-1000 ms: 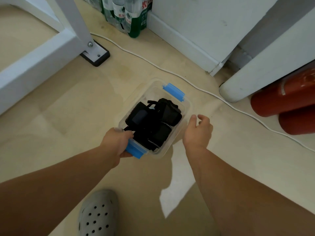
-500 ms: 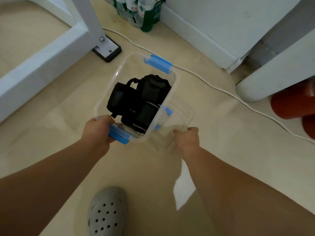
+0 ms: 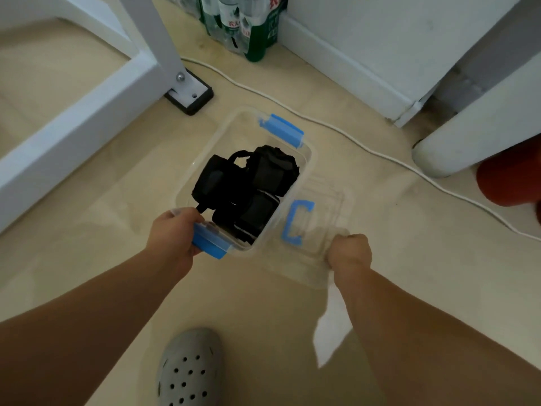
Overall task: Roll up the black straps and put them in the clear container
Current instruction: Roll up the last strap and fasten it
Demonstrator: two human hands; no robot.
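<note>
Black straps (image 3: 248, 189) are sitting rolled inside the clear container (image 3: 234, 133); left hand (image 3: 172, 232) is gripping its near end, right hand (image 3: 349, 253) is clutching the lid (image 3: 325, 206) just right of it, lying parallel.

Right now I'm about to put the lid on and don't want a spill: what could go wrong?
The left hand grips the clear container at one latch end only, so it might tip and drop the black straps. A strap loop sticks up among the rolls and may catch under the lid that the right hand holds.
</note>
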